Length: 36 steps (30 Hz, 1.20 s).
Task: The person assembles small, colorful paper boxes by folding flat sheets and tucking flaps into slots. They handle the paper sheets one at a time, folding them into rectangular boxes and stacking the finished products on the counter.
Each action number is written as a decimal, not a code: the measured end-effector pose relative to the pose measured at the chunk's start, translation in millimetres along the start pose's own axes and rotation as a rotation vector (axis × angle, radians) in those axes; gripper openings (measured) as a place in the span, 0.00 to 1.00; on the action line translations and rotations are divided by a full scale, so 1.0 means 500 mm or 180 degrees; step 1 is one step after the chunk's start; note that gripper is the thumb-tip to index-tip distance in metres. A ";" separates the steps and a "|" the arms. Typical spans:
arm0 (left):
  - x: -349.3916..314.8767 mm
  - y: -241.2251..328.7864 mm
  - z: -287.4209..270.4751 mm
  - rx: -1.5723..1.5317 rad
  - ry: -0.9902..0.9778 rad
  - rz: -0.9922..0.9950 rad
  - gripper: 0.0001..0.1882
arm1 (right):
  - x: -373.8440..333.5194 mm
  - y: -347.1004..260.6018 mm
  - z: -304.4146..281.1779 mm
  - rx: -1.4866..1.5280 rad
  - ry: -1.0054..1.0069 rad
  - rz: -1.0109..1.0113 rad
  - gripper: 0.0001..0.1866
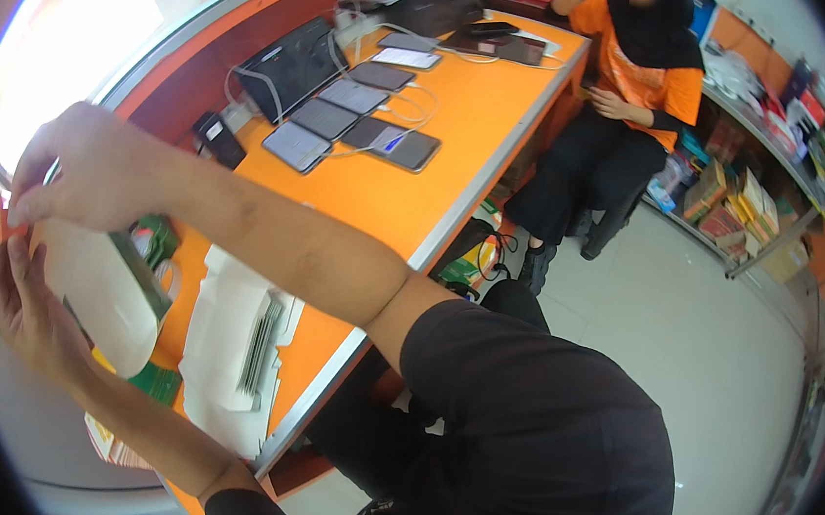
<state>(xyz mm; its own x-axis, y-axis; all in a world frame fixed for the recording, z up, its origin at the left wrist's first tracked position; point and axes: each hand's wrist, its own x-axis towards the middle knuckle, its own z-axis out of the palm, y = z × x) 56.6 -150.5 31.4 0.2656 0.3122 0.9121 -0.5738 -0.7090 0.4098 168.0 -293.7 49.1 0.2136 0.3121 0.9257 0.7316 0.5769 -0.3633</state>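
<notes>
At the far left, my right hand (pixel 96 171) reaches across with its thumb and fingers pinched on a small red-orange piece (pixel 9 220), whose kind I cannot make out. Just below, my left hand (pixel 35 313) has its fingers raised and bent against the lower part of that piece. Beside both hands is a white card tray-like form (pixel 100 294) with a green outer side. Flat white card pieces (pixel 218 348) lie stacked on the orange table (pixel 484 117), close to my forearms.
Several phones (pixel 327 118) with white cables lie farther along the table, near a black tablet-like panel (pixel 292 66). A small black device (pixel 219 139) stands by the raised orange edge. A seated person in an orange top (pixel 634 81) is beyond the table, near shelves with boxes (pixel 731 202).
</notes>
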 end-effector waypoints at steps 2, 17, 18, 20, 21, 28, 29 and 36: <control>-0.002 -0.005 -0.004 -0.0046 0.0027 -0.0051 0.15 | -0.002 0.008 0.003 -0.0026 -0.0005 -0.0023 0.11; 0.002 -0.028 -0.027 0.0126 -0.0072 -0.0153 0.21 | -0.001 0.030 0.014 -0.0215 0.0143 -0.0268 0.09; 0.003 -0.026 -0.023 0.0163 -0.0048 -0.0190 0.21 | -0.002 0.030 0.014 -0.0174 0.0137 -0.0250 0.09; -0.002 -0.017 -0.017 0.0222 0.0031 -0.0098 0.17 | -0.003 0.027 0.018 -0.0073 0.0154 -0.0253 0.09; 0.000 -0.015 -0.010 0.0186 0.0028 0.0016 0.16 | -0.004 0.027 0.017 -0.0052 0.0112 -0.0184 0.09; 0.003 0.001 -0.011 -0.0193 -0.0122 -0.0069 0.16 | -0.002 0.019 0.008 -0.0103 0.0068 -0.0187 0.09; 0.001 -0.001 -0.012 -0.0143 -0.0068 -0.0063 0.16 | -0.001 0.018 0.006 -0.0222 0.0073 -0.0161 0.10; -0.011 -0.019 -0.002 0.0051 -0.0079 0.0046 0.15 | -0.004 0.024 -0.003 -0.0126 0.0011 -0.0337 0.10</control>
<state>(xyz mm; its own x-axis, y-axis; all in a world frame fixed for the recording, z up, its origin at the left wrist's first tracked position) 59.7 -145.0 22.5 0.2766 0.2864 0.9173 -0.5653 -0.7234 0.3963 177.3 -288.5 43.2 0.1359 0.2483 0.9591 0.7751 0.5762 -0.2591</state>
